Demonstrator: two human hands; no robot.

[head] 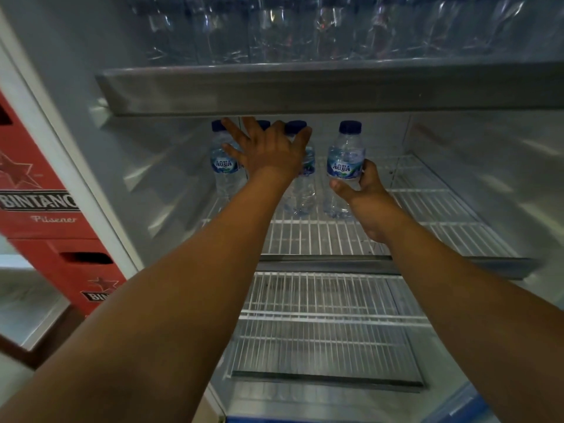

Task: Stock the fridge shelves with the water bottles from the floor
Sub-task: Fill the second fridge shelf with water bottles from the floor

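Several small clear water bottles with blue caps and blue labels stand in a row at the back of the white wire middle shelf [320, 236]. My left hand [268, 151] is spread open with straight fingers in front of the middle bottles, hiding most of them. The leftmost bottle [224, 163] stands beside that hand. My right hand [363, 190] grips the rightmost bottle [345, 163] around its lower half, upright on the shelf.
A metal-edged upper shelf [305, 87] carries several clear bottles. A lower wire shelf [326, 325] lies below. Red beer crates [45, 209] stand stacked left of the fridge wall. The right part of the middle shelf holds no bottles.
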